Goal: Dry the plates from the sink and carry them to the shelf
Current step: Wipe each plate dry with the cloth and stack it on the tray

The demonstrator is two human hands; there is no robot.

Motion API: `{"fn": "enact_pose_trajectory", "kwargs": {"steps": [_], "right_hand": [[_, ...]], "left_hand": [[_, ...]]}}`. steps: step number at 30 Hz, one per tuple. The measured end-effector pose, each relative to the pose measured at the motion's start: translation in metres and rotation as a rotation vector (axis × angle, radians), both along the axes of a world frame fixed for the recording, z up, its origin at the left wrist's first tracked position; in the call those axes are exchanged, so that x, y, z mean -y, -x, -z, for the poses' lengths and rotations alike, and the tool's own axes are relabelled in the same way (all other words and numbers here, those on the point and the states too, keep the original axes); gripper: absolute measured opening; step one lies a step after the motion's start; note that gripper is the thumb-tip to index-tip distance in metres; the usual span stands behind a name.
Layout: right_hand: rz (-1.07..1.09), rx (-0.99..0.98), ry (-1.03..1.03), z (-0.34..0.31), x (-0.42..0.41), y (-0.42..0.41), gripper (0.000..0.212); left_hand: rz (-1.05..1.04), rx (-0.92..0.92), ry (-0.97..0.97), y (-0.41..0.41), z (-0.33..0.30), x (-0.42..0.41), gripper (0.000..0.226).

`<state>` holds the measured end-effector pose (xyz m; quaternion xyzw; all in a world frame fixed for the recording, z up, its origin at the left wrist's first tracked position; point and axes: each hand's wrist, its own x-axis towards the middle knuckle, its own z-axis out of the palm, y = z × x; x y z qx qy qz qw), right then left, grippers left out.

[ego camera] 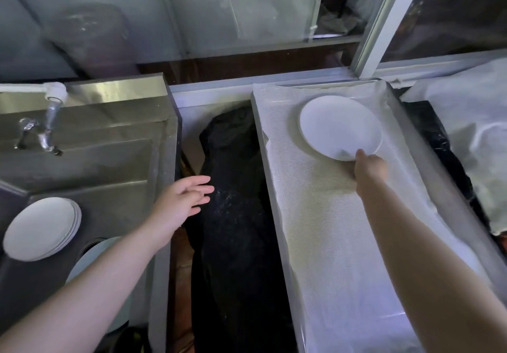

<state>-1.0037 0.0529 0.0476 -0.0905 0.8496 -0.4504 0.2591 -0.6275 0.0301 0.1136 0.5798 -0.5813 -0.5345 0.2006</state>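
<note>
one round glossy white plate (338, 126)

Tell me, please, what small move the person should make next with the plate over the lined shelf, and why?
Probably lower the plate flat onto the mesh-lined shelf and let go. The right hand grips its near rim at the shelf's far end, while the left hand hangs open and free beside the sink, where a stack of plates waits.
</note>
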Motion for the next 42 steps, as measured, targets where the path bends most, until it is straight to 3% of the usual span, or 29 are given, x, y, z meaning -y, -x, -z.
{"fn": "enact_pose_trajectory", "kwargs": {"steps": [4,7,9,17,25,35,42], "right_hand": [[-0.018,0.0,0.112,-0.009,-0.02,-0.038,0.015],[-0.17,0.014,0.168,-0.015,-0.041,-0.093,0.013],[-0.32,0.005,0.198,-0.019,-0.055,-0.13,0.025],[-0.924,-0.454,0.177,-0.043,-0.08,-0.248,0.035],[-1.285,-0.805,0.074,-0.04,-0.092,-0.388,0.039],[-1.497,-0.747,-0.076,-0.017,-0.097,-0.603,0.046],[-1.556,-0.645,-0.192,0.003,-0.081,-0.681,0.041]], "left_hand": [[0.062,0.069,0.039,-0.005,0.005,-0.003,0.035],[0.136,0.135,0.084,-0.013,0.01,-0.006,0.037],[0.18,0.169,0.106,-0.021,0.012,-0.008,0.04],[0.365,0.312,0.19,-0.091,0.012,-0.029,0.052],[0.43,0.468,0.31,-0.265,0.017,-0.063,0.059],[0.206,0.541,0.268,-0.524,0.029,-0.133,0.059],[0.067,0.532,0.235,-0.615,0.035,-0.15,0.061]]}}
